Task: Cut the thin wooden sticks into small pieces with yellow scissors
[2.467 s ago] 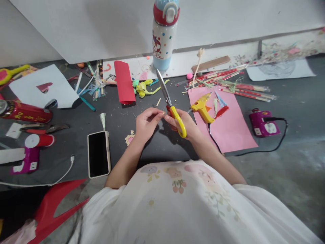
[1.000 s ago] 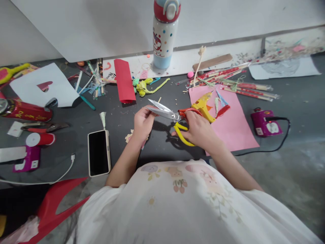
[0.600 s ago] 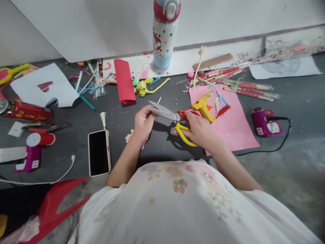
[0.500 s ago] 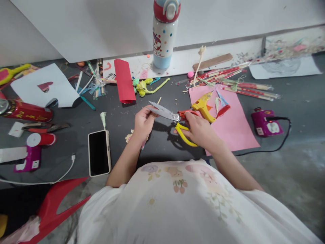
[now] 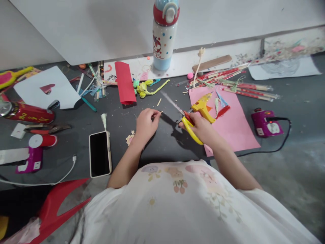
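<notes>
My right hand is closed round the handles of yellow and red scissors, whose blurred blades point up and left. My left hand is closed in a pinch, with the tip of a small thin stick showing at its fingertips. Just above it a short piece of stick lies on the dark table. Beside my left wrist are small beige pieces on something pink. A yellow glue gun rests on pink paper past my right hand.
A bottle stands at the back, near folded red paper. A phone, a red can and pliers lie left. Wrapped sticks and a purple box with a cable are right.
The scissors have moved away from my left hand, to the right, and their blades have turned. My left hand is slightly lower. A short stick piece now shows on the table above it.
</notes>
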`<state>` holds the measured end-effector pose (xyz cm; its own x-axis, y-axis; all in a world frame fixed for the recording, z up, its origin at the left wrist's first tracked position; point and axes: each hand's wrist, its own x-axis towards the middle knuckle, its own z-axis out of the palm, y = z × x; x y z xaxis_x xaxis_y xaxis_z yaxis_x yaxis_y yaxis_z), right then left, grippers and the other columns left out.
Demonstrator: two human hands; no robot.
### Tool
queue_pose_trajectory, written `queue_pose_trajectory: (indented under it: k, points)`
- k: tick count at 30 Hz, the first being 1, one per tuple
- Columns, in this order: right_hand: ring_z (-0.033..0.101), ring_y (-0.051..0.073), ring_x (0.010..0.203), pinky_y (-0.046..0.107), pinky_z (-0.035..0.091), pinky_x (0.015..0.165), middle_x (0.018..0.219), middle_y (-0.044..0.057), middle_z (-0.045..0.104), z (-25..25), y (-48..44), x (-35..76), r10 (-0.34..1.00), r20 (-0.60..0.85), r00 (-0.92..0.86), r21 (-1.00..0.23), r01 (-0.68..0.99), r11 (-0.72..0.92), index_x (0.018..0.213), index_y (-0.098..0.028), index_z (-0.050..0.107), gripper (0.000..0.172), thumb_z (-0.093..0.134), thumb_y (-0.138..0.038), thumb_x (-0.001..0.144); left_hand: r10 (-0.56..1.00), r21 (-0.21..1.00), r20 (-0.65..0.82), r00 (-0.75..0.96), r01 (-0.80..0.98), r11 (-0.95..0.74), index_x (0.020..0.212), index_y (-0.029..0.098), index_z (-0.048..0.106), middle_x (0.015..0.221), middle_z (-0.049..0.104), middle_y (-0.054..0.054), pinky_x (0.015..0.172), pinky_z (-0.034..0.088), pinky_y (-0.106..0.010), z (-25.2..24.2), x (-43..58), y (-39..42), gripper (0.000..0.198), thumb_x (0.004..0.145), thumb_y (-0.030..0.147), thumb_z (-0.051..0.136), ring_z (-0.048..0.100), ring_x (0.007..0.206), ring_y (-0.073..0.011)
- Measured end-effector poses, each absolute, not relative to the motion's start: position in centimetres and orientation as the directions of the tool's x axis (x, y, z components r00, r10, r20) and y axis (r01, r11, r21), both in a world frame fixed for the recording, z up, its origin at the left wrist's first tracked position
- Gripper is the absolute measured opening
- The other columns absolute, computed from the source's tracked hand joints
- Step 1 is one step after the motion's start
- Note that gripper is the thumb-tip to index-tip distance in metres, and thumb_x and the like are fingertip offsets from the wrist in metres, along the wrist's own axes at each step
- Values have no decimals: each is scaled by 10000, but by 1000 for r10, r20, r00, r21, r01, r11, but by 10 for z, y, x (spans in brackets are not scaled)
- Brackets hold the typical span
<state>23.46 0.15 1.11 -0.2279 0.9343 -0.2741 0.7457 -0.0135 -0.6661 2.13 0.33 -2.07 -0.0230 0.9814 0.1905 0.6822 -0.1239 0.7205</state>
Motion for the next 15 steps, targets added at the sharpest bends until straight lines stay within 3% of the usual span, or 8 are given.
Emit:
queue_pose_trajectory:
  k: [3, 6, 11, 15]
  points:
    - [295, 94, 423, 247, 242, 425, 524, -60, 321, 5, 5, 237, 870, -409, -275, -882, 362, -301, 702, -227, 409, 469, 514, -684, 710, 973, 556, 184, 140, 802, -220, 807, 190, 637, 767, 610, -37, 755, 409, -297, -22, 23, 2, 120, 817, 233, 525, 535, 787, -173]
    - [199, 70, 395, 222, 201, 384, 526, -85, 249, -1, 6, 240, 821, -471, -323, -877, 73, -475, 754, -233, 400, 513, 427, -745, 723, 943, 460, 152, 295, 823, -331, 840, 184, 634, 803, 601, -56, 763, 414, -307, -24, 25, 0, 141, 826, 217, 497, 521, 826, -190]
    - [204, 60, 374, 212, 189, 358, 507, -92, 279, -7, 6, 244, 820, -493, -292, -855, -9, -518, 783, -228, 427, 526, 494, -741, 684, 903, 384, 129, 410, 819, -426, 869, 173, 624, 851, 603, -76, 773, 417, -322, -27, 26, -2, 186, 860, 246, 454, 517, 849, -199]
    - [217, 62, 376, 218, 195, 364, 516, -90, 290, -11, 3, 245, 809, -498, -313, -848, -19, -529, 780, -231, 419, 520, 474, -741, 696, 933, 485, 148, 328, 798, -357, 872, 182, 629, 830, 635, -61, 771, 427, -313, -28, 31, 0, 174, 856, 261, 475, 548, 846, -190]
